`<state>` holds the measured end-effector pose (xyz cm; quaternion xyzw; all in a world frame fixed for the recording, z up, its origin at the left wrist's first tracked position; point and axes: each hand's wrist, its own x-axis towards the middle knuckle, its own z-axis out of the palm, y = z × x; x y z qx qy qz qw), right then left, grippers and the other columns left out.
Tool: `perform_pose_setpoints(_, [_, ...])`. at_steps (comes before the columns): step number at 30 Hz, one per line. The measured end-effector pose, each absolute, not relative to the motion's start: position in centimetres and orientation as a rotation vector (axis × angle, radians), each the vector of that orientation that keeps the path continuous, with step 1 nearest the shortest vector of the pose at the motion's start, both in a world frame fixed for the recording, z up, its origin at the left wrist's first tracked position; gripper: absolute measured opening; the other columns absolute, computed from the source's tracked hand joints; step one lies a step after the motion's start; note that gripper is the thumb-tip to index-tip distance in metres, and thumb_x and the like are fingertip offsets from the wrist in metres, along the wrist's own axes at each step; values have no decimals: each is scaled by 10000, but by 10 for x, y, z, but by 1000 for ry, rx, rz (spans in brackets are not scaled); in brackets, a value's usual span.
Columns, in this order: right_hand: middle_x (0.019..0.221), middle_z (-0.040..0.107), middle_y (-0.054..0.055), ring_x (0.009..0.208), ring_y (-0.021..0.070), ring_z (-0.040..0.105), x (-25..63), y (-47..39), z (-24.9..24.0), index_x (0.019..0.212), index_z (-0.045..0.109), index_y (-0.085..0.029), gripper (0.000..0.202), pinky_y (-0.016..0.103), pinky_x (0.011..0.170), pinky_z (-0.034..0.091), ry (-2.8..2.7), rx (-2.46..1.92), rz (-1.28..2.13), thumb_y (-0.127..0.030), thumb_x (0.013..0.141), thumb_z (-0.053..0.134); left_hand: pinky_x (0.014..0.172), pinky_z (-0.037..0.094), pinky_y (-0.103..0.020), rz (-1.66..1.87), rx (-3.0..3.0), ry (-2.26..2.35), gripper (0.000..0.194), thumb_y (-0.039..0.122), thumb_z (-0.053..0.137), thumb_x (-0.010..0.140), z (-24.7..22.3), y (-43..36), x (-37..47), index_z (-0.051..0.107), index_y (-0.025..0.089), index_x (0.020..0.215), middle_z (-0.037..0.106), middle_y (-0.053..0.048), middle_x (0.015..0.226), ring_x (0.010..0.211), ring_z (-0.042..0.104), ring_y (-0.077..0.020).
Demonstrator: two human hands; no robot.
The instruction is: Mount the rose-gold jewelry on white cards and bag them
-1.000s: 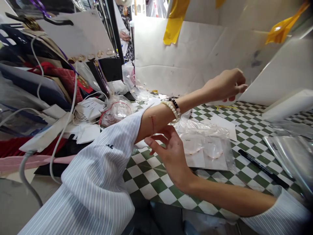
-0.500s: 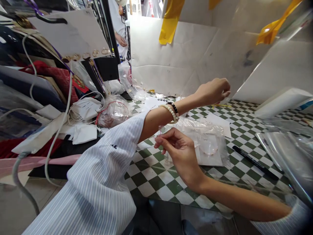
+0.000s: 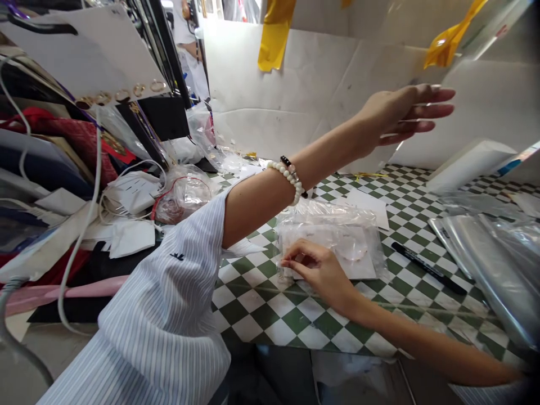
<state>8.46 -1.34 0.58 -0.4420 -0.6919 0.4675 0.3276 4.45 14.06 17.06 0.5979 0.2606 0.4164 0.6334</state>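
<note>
My left hand [image 3: 405,115] is raised over the back of the table, fingers stretched out to the right with nothing in them. Two beaded bracelets [image 3: 291,177], one cream and one black, circle that forearm. Below it, my right hand [image 3: 314,267] pinches thumb and forefinger together at the left edge of a clear plastic bag [image 3: 379,247]. White cards [image 3: 363,264] carrying thin bracelets lie inside the bag. What the right fingertips hold, if anything, is too small to make out.
On the checkered table [image 3: 270,309], a black marker [image 3: 428,268] and clear plastic sleeves [image 3: 485,270] lie to the right. A power strip [image 3: 46,247], cables and bagged items crowd the left. White board [image 3: 320,95] stands behind.
My left hand has reached up and to the right, and its curled fingers have straightened. My right hand has moved slightly down, onto the bag's edge. The view has shifted a little.
</note>
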Motion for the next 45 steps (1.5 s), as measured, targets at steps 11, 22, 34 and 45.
perform_pose_setpoints(11, [818, 736, 120, 684, 217, 712, 243, -18, 69, 641, 677, -239, 289, 297, 590, 602, -1562, -1553, 1039, -439, 623, 884, 831, 543, -397, 595, 2340, 801, 253, 195, 549, 985, 87, 85, -38, 680, 59, 1154, 732, -141, 1016, 881, 668, -215])
perform_pose_setpoints(22, [773, 708, 95, 701, 224, 684, 315, -4, -7, 764, 675, -193, 537, 362, 649, 599, -1562, -1784, 739, -638, 527, 861, 1253, 109, -560, 215, 3025, 684, 621, 535, 327, 1039, 10, 38, -35, 200, 272, 1588, 51, -110, 1664, 1551, 28, -284])
perform_pose_setpoints(34, [977, 656, 76, 743, 178, 636, 308, -22, -27, 1162, 559, -255, 651, 302, 618, 562, -1495, -1682, 483, -639, 685, 782, 1255, 124, -545, 196, 3038, 688, 618, 547, 306, 1039, -13, 46, -34, 213, 274, 1586, 92, -94, 1658, 1547, 70, -303])
perform_pose_setpoints(45, [995, 646, 71, 736, 183, 630, 328, -17, -27, 1145, 556, -249, 690, 321, 605, 547, -1495, -1779, 384, -677, 652, 779, 1255, 125, -562, 213, 3024, 656, 610, 529, 307, 1042, -16, 48, -34, 202, 273, 1586, 78, -86, 1658, 1547, 48, -295])
